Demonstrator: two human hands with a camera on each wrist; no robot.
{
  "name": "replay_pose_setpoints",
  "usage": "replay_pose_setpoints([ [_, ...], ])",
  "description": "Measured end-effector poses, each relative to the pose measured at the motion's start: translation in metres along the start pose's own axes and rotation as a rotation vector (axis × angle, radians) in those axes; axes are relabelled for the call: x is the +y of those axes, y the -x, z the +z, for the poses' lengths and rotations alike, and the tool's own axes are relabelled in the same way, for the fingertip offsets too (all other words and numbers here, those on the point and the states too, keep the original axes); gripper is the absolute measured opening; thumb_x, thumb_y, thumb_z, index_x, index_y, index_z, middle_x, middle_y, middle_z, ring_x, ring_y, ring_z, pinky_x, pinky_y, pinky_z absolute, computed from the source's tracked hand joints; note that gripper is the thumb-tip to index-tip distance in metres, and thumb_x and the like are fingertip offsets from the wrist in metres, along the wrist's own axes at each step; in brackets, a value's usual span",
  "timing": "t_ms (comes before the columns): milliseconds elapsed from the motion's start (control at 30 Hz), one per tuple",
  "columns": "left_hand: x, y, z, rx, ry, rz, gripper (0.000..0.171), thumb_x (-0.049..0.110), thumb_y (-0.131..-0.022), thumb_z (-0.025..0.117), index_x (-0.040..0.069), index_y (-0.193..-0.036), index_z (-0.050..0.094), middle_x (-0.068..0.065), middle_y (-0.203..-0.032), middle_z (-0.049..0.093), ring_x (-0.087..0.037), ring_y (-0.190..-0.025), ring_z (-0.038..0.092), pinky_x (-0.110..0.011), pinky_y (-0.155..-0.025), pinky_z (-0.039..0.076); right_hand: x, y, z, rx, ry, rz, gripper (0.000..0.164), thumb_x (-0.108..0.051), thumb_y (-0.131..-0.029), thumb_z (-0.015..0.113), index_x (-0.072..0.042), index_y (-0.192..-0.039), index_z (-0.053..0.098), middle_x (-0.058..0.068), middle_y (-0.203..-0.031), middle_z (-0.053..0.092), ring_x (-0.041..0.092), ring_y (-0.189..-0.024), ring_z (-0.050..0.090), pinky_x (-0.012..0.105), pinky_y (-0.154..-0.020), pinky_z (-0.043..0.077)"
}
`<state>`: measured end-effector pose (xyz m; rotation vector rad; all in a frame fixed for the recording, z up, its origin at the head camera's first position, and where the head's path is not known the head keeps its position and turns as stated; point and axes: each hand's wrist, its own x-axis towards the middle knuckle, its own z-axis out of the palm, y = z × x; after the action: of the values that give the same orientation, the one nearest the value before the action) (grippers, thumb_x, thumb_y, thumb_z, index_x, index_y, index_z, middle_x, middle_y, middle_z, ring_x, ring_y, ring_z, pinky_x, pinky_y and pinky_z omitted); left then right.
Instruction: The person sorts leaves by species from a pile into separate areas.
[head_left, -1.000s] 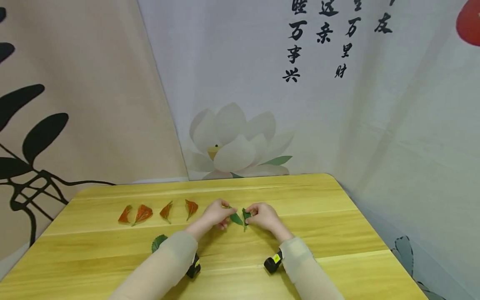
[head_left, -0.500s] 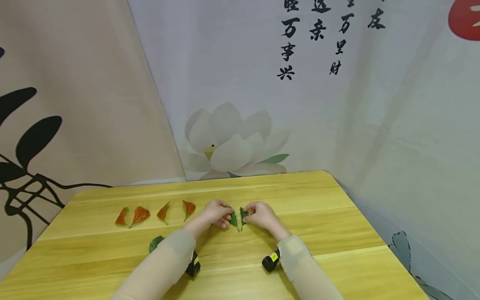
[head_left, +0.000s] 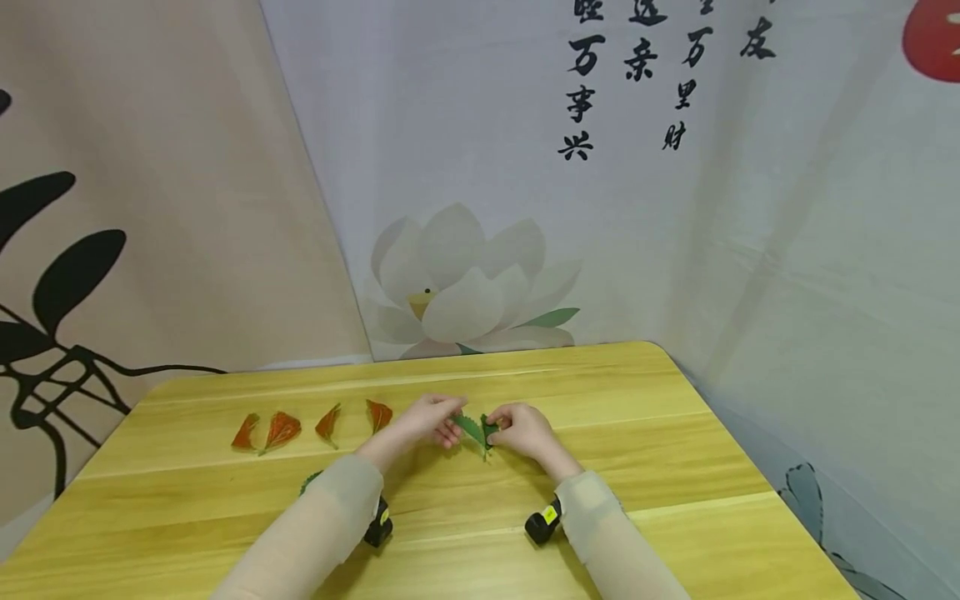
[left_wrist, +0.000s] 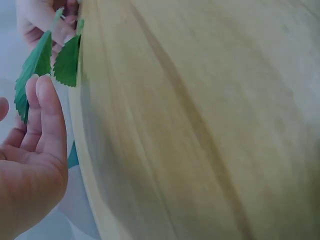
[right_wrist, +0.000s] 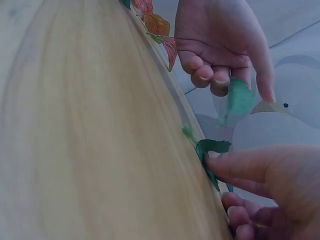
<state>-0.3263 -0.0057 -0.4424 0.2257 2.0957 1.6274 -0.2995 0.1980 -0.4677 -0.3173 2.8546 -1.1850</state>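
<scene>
My left hand (head_left: 429, 420) is over the far middle of the table, its fingers fairly straight and the thumb apart from them. A serrated green leaf (left_wrist: 36, 67) lies against those fingertips; the right wrist view shows this leaf (right_wrist: 241, 97) slightly blurred, with the thumb clear of it. Just to the right, my right hand (head_left: 527, 432) pinches a second green leaf (right_wrist: 214, 146) between thumb and forefinger, low against the wooden table. That leaf looks folded, and its stem points toward me. In the head view the two leaves nearly meet at their lower ends.
Several orange-red leaves (head_left: 282, 431) lie in a row at the table's far left. Another green leaf (head_left: 310, 481) is partly hidden by my left sleeve. Behind the wooden table (head_left: 660, 500) hangs a printed cloth (head_left: 480, 150).
The left thumb and fingers have parted from their leaf, and that hand has shifted slightly left. Its leaf now slants toward the right one. The right hand keeps its pinch and has barely moved.
</scene>
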Motion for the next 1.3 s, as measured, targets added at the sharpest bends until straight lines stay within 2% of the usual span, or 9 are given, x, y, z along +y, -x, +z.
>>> replay_pose_setpoints([
  [100, -0.002, 0.0, 0.001, 0.003, -0.064, 0.015, 0.037, 0.031, -0.097, 0.06, -0.006, -0.098, 0.065, -0.011, -0.064, 0.063, -0.014, -0.05, 0.058, -0.029, -0.051, 0.053, 0.0, 0.0, 0.0, -0.003, -0.002, 0.007, 0.021, -0.015, -0.079, 0.078, -0.012, -0.1, 0.075, -0.003, -0.074, 0.056, 0.014, -0.065, 0.048, 0.03, -0.061, 0.041],
  [233, -0.003, 0.002, 0.002, -0.004, -0.147, 0.049, 0.028, 0.026, -0.091, 0.069, 0.0, -0.08, 0.066, -0.009, -0.061, 0.061, -0.016, -0.05, 0.059, -0.032, -0.052, 0.054, 0.0, 0.0, 0.0, -0.009, -0.003, 0.008, 0.02, -0.014, -0.079, 0.078, -0.012, -0.099, 0.075, -0.002, -0.072, 0.054, 0.014, -0.062, 0.046, 0.029, -0.059, 0.039],
  [300, -0.003, 0.003, 0.002, -0.019, -0.163, 0.062, 0.023, 0.021, -0.09, 0.07, 0.002, -0.078, 0.065, -0.01, -0.065, 0.062, -0.017, -0.052, 0.06, -0.034, -0.053, 0.055, -0.001, 0.0, 0.0, -0.009, -0.001, 0.009, 0.02, -0.015, -0.08, 0.078, -0.013, -0.099, 0.075, -0.002, -0.072, 0.054, 0.014, -0.061, 0.045, 0.029, -0.058, 0.038],
  [500, -0.003, 0.003, 0.001, -0.087, -0.166, 0.087, 0.006, 0.002, -0.087, 0.065, -0.004, -0.087, 0.063, -0.014, -0.081, 0.064, -0.022, -0.062, 0.065, -0.036, -0.059, 0.056, -0.001, -0.001, 0.0, -0.005, -0.002, 0.007, 0.02, -0.015, -0.079, 0.078, -0.013, -0.099, 0.075, -0.001, -0.072, 0.054, 0.014, -0.061, 0.045, 0.029, -0.058, 0.038],
  [633, -0.004, 0.002, 0.002, -0.084, -0.214, 0.102, 0.005, -0.002, -0.088, 0.062, -0.005, -0.091, 0.064, -0.013, -0.083, 0.062, -0.022, -0.064, 0.065, -0.035, -0.06, 0.056, 0.0, 0.0, 0.001, -0.005, 0.0, 0.001, 0.02, -0.015, -0.079, 0.078, -0.013, -0.099, 0.075, -0.002, -0.071, 0.054, 0.014, -0.061, 0.045, 0.029, -0.058, 0.038],
  [833, -0.005, 0.001, 0.008, -0.046, -0.435, 0.194, 0.016, -0.002, -0.089, 0.058, 0.0, -0.095, 0.072, -0.007, -0.077, 0.065, -0.016, -0.057, 0.059, -0.03, -0.053, 0.052, 0.0, 0.0, 0.0, 0.0, -0.007, 0.001, 0.019, -0.015, -0.079, 0.079, -0.014, -0.098, 0.075, -0.002, -0.072, 0.054, 0.015, -0.061, 0.045, 0.03, -0.058, 0.037],
  [967, -0.003, 0.003, 0.012, -0.024, -0.578, 0.244, 0.018, -0.002, -0.088, 0.061, 0.003, -0.097, 0.076, -0.005, -0.087, 0.07, -0.014, -0.057, 0.058, -0.028, -0.053, 0.049, 0.0, 0.001, 0.0, -0.001, -0.004, 0.004, 0.018, -0.015, -0.079, 0.079, -0.014, -0.097, 0.075, -0.002, -0.073, 0.055, 0.016, -0.063, 0.046, 0.031, -0.059, 0.038],
  [1133, -0.001, 0.006, 0.016, -0.008, -0.71, 0.311, 0.01, 0.01, -0.084, 0.075, 0.009, -0.093, 0.078, -0.002, -0.092, 0.072, -0.016, -0.079, 0.064, -0.031, -0.068, 0.051, 0.001, 0.0, 0.0, 0.001, 0.003, 0.012, 0.017, -0.016, -0.08, 0.079, -0.015, -0.096, 0.074, -0.002, -0.073, 0.055, 0.015, -0.064, 0.047, 0.031, -0.06, 0.039],
  [1300, -0.003, 0.006, 0.018, -0.029, -0.771, 0.35, 0.019, 0.016, -0.08, 0.081, 0.009, -0.097, 0.077, -0.001, -0.096, 0.072, -0.019, -0.091, 0.065, -0.038, -0.08, 0.051, 0.001, 0.001, 0.0, 0.003, 0.004, 0.016, 0.017, -0.016, -0.08, 0.078, -0.014, -0.096, 0.074, -0.002, -0.073, 0.055, 0.015, -0.063, 0.046, 0.03, -0.06, 0.038],
])
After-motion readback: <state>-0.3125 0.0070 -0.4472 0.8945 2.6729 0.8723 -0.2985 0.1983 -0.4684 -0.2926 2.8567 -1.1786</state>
